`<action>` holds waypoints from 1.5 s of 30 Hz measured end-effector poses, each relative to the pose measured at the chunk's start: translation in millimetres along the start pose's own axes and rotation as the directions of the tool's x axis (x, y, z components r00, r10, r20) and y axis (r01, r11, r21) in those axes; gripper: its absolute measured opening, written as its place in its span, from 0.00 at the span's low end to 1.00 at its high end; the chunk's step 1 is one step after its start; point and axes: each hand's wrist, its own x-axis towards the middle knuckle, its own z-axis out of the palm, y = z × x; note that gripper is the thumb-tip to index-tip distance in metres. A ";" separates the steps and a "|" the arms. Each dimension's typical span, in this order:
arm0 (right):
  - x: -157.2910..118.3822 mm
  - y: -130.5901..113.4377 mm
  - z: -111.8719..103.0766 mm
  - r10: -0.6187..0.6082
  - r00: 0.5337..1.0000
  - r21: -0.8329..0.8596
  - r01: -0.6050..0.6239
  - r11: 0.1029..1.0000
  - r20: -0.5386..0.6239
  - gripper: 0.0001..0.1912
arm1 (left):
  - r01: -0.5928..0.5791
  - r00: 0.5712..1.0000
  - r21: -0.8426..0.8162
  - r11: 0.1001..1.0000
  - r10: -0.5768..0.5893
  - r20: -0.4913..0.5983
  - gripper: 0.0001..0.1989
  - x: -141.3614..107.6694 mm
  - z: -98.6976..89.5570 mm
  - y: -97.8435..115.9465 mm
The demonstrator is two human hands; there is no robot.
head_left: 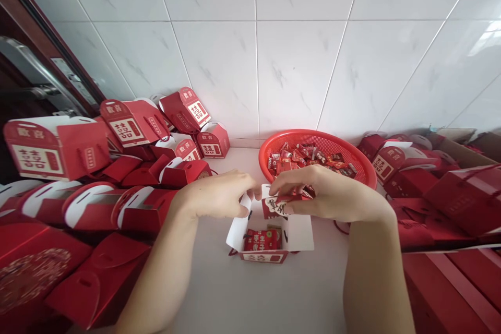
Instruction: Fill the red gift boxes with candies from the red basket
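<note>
An open red and white gift box [263, 257] stands on the white surface, its flaps spread. Inside lies a red packet [261, 240] with white characters. At the box's upper left flap is my left hand [223, 193], its thumb and fingers curved around the flap. Above the box's far right part, my right hand [321, 193] holds red-wrapped packets [282, 203], one with a cream label, between thumb and fingers. Just behind, a red plastic basket [270, 141] holds many small red-wrapped sweets [301, 154].
Several red boxes [133, 125] are piled at the left, many with open tops. More red boxes [415, 167] and a cardboard carton [462, 148] are at the right. A tiled wall [293, 62] rises behind, with a door handle [35, 62] at far left.
</note>
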 end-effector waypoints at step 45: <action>-17.2 33.2 -22.3 0.156 0.512 0.001 -0.290 0.957 -0.845 0.07 | -0.325 0.936 -0.264 0.908 0.270 -0.226 0.18 29.6 2.6 -5.2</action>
